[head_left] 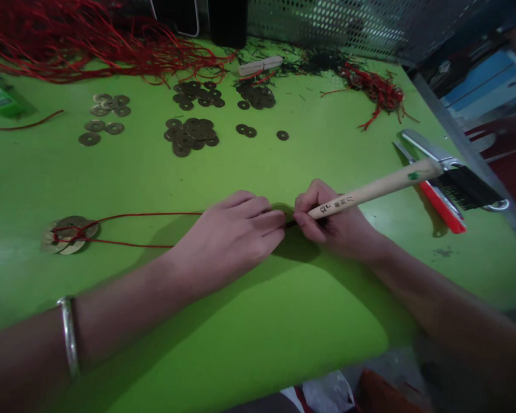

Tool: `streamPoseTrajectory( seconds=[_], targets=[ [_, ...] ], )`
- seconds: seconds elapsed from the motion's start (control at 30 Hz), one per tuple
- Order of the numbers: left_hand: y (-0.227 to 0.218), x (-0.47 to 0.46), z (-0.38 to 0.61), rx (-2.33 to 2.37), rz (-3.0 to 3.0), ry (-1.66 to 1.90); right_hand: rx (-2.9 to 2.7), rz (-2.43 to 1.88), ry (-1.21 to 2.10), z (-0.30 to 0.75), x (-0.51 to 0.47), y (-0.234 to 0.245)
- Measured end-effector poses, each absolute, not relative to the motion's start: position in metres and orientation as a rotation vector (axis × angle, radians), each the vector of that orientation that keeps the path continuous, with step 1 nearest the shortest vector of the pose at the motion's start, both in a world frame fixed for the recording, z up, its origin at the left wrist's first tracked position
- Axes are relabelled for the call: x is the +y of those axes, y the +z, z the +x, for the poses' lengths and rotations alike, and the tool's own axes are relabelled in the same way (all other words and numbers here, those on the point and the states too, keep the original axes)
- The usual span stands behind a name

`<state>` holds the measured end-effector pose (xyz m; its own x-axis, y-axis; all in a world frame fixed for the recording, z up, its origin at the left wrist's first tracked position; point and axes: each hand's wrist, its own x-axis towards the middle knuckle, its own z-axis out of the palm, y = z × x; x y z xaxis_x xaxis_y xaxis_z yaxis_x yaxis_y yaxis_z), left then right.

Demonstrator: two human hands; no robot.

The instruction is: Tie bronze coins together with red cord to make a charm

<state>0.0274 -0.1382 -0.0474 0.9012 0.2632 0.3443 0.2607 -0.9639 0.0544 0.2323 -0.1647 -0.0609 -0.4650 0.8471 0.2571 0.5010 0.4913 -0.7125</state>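
My right hand (327,218) is closed around a wooden-handled tool (370,189). Its pale handle slants up to the right, and its thin dark shaft points toward my left fingertips. My left hand (241,226) lies palm down with curled, pinching fingers on the red cord (146,214); whatever else may be under the fingertips is hidden. Two strands of this cord stretch left from the hand to a round cluster of overlapping brass coins (75,234), tied with red knots and lying on the green table (258,321). The fingertips of both hands almost meet.
Beyond my hands lie piles of holed coins (191,135) and a single coin (282,135). Red cords (90,46) heap up at the back left, knotted red cord (372,86) at the back right. Scissors (438,189) and a black brush (468,186) rest on the right.
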Motion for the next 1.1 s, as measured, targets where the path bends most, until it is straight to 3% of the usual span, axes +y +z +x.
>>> streamPoseTrajectory(
  seconds=[0.4, 0.57, 0.83, 1.0, 1.1],
  targets=[
    [-0.051, -0.139, 0.025, 0.544, 2.985, 0.514, -2.168, -1.082, 0.741, 0.237, -0.164, -0.068],
    [-0.057, -0.143, 0.024, 0.713, 2.908, 0.497, -2.183, -1.168, 0.360, 0.251, -0.159, -0.059],
    [-0.055, -0.145, 0.035, 0.909, 2.792, 0.371, -2.364, -1.633, 0.246, 0.270, -0.162, -0.038],
    [-0.045, -0.146, 0.034, 1.072, 2.370, 0.464, -1.795, -2.305, -0.256, 0.318, -0.169, -0.036],
    [-0.037, -0.147, 0.028, 1.095, 1.993, 0.593, -1.660, -2.616, -0.230, 0.347, -0.172, -0.041]
  ],
)
